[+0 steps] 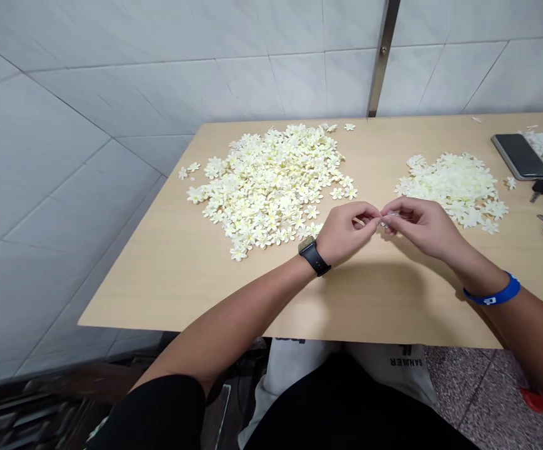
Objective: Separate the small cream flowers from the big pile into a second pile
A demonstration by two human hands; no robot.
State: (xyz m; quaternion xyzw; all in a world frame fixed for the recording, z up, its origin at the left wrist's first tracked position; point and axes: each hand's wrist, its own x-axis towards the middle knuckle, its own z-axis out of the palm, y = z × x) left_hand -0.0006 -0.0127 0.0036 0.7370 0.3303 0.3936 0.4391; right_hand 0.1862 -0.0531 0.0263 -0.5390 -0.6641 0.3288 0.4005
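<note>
Cream artificial blossoms (271,187) lie in two heaps on a pale wood table (144,294) against a white tiled wall (88,119). I log left hand (346,231) and right hand (425,228) pinched closed on a small translucent piece (390,217), unidentifiable, just before the right heap.

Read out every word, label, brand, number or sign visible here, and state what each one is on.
"SANJUER" (spelling uncertain, upside down): dark print on the white cloth below the table edge.
Second dark print on the white cloth, to the left: partly hidden, unreadable.
White mark on the blue rubber wristband: too small to read.
</note>
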